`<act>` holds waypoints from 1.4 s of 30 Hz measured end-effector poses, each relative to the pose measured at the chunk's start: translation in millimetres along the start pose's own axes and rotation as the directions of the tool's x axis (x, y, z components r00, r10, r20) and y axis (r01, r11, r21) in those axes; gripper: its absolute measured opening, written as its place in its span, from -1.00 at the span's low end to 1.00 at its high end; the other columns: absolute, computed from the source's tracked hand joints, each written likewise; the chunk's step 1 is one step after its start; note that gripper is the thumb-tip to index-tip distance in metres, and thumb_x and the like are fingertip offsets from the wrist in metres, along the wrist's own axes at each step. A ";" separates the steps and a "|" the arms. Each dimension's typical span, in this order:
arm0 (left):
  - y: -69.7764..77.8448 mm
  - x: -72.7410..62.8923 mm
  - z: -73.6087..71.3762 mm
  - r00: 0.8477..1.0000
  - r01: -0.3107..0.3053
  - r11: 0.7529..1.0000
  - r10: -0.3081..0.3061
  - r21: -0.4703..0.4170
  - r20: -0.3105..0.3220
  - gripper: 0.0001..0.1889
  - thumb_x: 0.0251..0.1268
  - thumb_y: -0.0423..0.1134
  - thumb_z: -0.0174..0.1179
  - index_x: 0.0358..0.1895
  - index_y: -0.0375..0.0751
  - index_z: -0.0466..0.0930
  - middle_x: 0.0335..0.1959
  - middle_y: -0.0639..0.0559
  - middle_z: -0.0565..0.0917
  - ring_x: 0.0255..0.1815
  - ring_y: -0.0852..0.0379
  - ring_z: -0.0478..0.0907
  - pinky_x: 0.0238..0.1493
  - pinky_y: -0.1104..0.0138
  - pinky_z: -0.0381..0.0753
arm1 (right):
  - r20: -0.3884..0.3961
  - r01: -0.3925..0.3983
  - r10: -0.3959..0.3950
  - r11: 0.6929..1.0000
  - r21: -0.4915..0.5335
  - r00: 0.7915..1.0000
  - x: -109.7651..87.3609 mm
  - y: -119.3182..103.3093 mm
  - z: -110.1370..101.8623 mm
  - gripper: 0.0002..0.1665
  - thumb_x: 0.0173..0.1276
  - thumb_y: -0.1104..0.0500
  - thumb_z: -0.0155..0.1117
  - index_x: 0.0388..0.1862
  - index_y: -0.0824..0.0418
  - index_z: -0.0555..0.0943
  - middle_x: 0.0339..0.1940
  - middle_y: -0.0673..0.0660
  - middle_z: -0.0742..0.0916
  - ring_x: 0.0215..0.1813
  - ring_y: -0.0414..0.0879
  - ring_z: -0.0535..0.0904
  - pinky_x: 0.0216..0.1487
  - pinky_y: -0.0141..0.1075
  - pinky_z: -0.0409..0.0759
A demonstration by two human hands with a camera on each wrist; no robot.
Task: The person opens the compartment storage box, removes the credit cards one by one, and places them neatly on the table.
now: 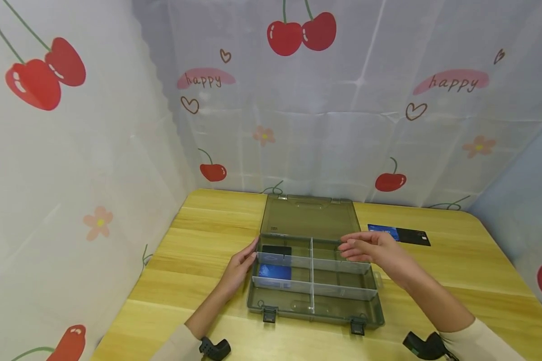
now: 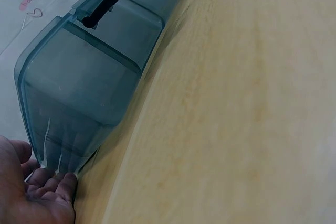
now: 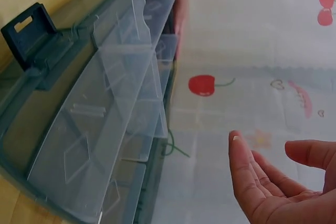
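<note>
On the bench (image 1: 208,225), a divided box (image 1: 343,304) lies with its lid (image 1: 310,215) folded back, which leaves its compartments reachable from above. The left hand (image 1: 236,268) rests its fingers along the left wall, likely to steady the box. A divider (image 1: 341,264) keeps a black card (image 1: 277,249) at back left from a blue card (image 1: 274,272) in the middle row. The right hand (image 1: 374,248) hovers at the back-right compartment, fingers loosely bent together, thumb apart, holding nothing. Beyond it lie a second blue card (image 1: 381,231) and a second black card (image 1: 412,236).

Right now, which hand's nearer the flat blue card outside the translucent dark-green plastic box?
Right hand: fingers above the box's right rear, on the card's side. Left hand touches the box's left wall.
</note>
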State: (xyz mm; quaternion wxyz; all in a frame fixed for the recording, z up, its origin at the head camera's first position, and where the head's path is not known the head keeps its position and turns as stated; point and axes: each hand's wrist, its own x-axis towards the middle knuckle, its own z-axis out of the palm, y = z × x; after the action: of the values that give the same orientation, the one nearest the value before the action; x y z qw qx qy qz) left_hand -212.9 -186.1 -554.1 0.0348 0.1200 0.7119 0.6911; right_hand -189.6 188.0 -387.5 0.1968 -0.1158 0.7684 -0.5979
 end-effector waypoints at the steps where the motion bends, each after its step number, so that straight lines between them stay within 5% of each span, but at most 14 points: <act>1: 0.1 -0.7 -0.1 1.000 -0.005 1.000 0.005 0.008 -0.001 -0.48 0.66 -0.25 -0.06 0.56 -0.27 0.20 0.61 -0.05 0.15 0.63 -0.09 -0.02 0.54 0.09 0.07 | 0.010 -0.003 0.003 1.000 -0.003 1.000 2.1 0.5 3.3 -0.44 0.65 0.10 0.05 0.37 0.52 0.42 0.06 0.23 0.75 0.12 0.09 0.70 0.11 -0.22 0.70; 10: -2.7 -7.3 -0.2 1.000 0.025 1.000 -0.025 0.019 -0.003 -0.49 0.66 -0.23 -0.06 0.57 -0.17 0.22 0.61 0.01 0.16 0.63 -0.04 -0.01 0.54 0.11 0.12 | 0.147 -0.039 0.031 0.998 0.053 0.989 15.8 8.2 33.3 -0.47 0.63 0.14 0.07 0.33 0.56 0.44 0.14 0.33 0.71 0.15 0.14 0.68 0.23 -0.03 0.63; 17: -1.6 -6.7 -1.3 1.000 0.016 0.999 -0.016 0.029 -0.007 -0.49 0.66 -0.25 -0.07 0.57 -0.20 0.21 0.61 -0.02 0.16 0.63 -0.07 -0.01 0.54 0.08 0.10 | 0.226 -0.109 0.072 0.982 0.154 0.971 27.3 13.1 49.2 -0.47 0.63 0.20 0.03 0.35 0.60 0.40 0.23 0.37 0.65 0.30 0.25 0.57 0.27 -0.10 0.61; 26: -2.9 -2.0 -2.0 1.000 -0.001 1.000 0.001 0.030 -0.002 -0.49 0.66 -0.25 -0.05 0.56 -0.24 0.21 0.61 -0.06 0.16 0.62 -0.08 -0.01 0.54 0.09 0.08 | 0.330 -0.189 0.099 0.949 0.252 0.939 37.6 14.4 59.0 -0.42 0.62 0.24 -0.02 0.41 0.64 0.27 0.18 0.31 0.68 0.23 0.09 0.63 0.39 -0.02 0.48; 33: -3.2 0.9 -1.1 1.000 -0.016 1.000 0.016 0.025 0.006 -0.48 0.66 -0.24 -0.05 0.56 -0.25 0.20 0.60 -0.03 0.17 0.63 -0.07 -0.01 0.55 0.11 0.08 | 0.348 -0.228 0.129 0.938 0.260 0.929 45.6 16.6 62.6 -0.35 0.62 0.25 -0.05 0.46 0.69 0.12 0.23 0.37 0.63 0.30 0.14 0.56 0.46 0.02 0.40; 42: -1.6 1.8 -1.4 1.000 -0.028 0.999 0.028 0.015 0.009 -0.48 0.66 -0.24 -0.05 0.56 -0.27 0.20 0.60 -0.08 0.16 0.62 -0.10 -0.01 0.53 0.10 0.08 | 0.339 -0.316 0.202 0.891 0.326 0.919 55.0 15.9 75.0 -0.43 0.65 0.27 -0.12 0.42 0.69 0.18 0.39 0.62 0.39 0.45 0.39 0.34 0.51 0.09 0.29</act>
State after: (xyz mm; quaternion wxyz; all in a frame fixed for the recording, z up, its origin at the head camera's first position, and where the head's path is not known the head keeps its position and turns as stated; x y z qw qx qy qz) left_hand -215.2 -187.0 -555.5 0.0273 0.1333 0.7150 0.6857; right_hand -204.9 103.9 -427.4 0.4067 -0.0595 0.6106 -0.6769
